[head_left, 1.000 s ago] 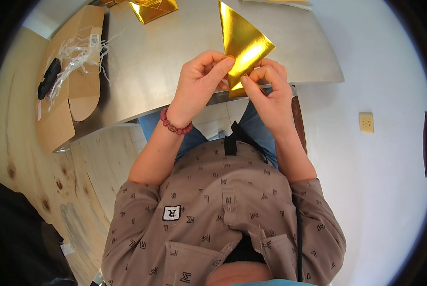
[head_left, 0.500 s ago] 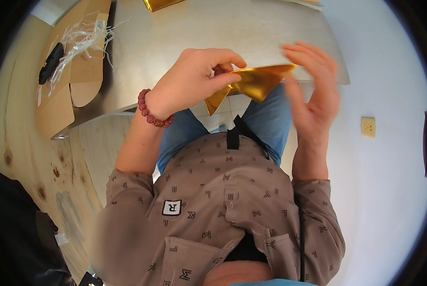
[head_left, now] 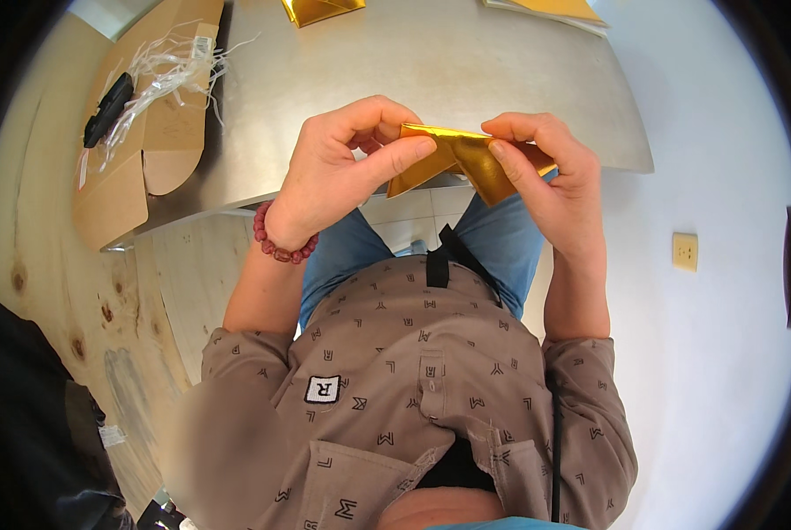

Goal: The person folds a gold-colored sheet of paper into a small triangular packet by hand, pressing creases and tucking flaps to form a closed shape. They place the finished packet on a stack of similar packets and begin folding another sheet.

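Observation:
A sheet of shiny gold foil paper (head_left: 479,165), folded along its upper edge, is held up in front of my body near the table's front edge. My left hand (head_left: 338,163) pinches its left end between thumb and fingers; a beaded bracelet circles that wrist. At the other end my right hand (head_left: 554,172) grips the folded edge, thumb on the near side. The lower parts of the paper hang down as pointed flaps, one of them partly behind my right fingers.
A smooth metallic table (head_left: 325,66) spreads out ahead. Another folded gold piece (head_left: 325,9) lies at its far edge, with a stack of yellow and white paper (head_left: 559,11) at far right. On the left, a cardboard box (head_left: 170,141) bears clear plastic strips (head_left: 161,79) and a black object (head_left: 108,110).
My right hand, apart from the paper and blurred before, has come in to the left and taken hold of it. The paper's upper edge is now straighter between both hands.

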`<action>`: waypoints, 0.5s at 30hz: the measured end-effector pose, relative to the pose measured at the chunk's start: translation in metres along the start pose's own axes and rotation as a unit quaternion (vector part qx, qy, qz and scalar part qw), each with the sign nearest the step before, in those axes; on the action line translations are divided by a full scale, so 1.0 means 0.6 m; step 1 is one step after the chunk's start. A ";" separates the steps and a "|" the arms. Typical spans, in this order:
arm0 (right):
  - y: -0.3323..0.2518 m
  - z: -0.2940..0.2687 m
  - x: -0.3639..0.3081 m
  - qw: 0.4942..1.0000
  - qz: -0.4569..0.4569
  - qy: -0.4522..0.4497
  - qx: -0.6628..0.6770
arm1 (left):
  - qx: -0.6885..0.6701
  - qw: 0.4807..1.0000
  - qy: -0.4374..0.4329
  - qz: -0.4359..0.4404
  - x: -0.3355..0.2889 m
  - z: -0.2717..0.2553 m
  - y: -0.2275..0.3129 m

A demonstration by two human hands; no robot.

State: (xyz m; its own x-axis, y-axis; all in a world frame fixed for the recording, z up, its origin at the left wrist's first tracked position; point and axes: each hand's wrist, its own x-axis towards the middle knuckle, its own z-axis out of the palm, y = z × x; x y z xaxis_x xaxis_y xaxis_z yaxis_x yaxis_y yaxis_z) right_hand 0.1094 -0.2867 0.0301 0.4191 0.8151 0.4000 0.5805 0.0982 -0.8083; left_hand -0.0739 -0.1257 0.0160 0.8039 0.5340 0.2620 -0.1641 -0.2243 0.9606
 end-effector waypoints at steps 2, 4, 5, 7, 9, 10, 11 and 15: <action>0.002 0.001 0.002 1.000 -0.013 -0.006 -0.007 | -0.015 1.000 0.014 0.007 0.000 0.002 -0.006; 0.003 0.001 0.006 0.999 -0.035 -0.013 -0.020 | 0.004 1.000 0.018 0.010 0.000 0.002 -0.005; 0.003 0.000 0.008 0.997 -0.057 -0.016 -0.045 | 0.011 1.000 0.019 0.010 0.000 0.003 -0.004; 0.001 0.000 0.012 0.990 -0.100 -0.023 -0.095 | 0.025 1.000 0.018 -0.003 -0.002 0.002 0.001; -0.002 0.003 0.015 0.986 -0.125 -0.023 -0.103 | 0.046 0.999 0.016 -0.007 -0.004 0.002 0.007; -0.004 0.006 0.016 0.985 -0.134 -0.024 -0.105 | 0.060 0.998 0.016 -0.004 -0.005 0.004 0.010; -0.006 0.010 0.016 0.986 -0.132 -0.030 -0.093 | 0.068 0.998 0.016 0.004 -0.006 0.006 0.011; -0.010 0.026 0.018 0.990 -0.121 -0.040 -0.053 | 0.048 0.999 0.014 -0.013 -0.008 0.017 0.011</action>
State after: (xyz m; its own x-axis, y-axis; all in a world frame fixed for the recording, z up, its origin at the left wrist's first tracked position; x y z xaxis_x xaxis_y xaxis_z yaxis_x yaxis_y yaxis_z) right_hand 0.0995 -0.2695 0.0325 0.2056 0.8181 0.5371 0.7290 0.2381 -0.6417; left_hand -0.0732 -0.1379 0.0202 0.7903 0.5633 0.2410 -0.0864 -0.2871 0.9540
